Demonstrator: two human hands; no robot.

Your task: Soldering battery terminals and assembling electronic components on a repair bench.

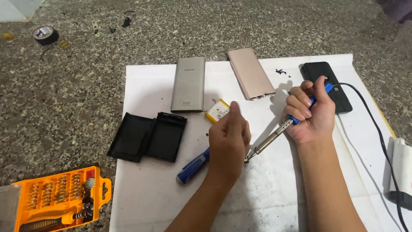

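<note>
1. Right hand (310, 115) grips the soldering iron (274, 136) tight; left hand (228, 141) is loosely curled, holding nothing seen.
2. White paper (274, 193) covers speckled stone floor (73, 94).
3. Beside the iron: blue screwdriver (193, 166), two power banks (188, 84).

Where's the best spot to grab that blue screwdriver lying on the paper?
Probably the blue screwdriver handle's lower-left end, approached from the lower left. That end lies bare on the white paper, while the upper-right end runs under the left hand.
</note>
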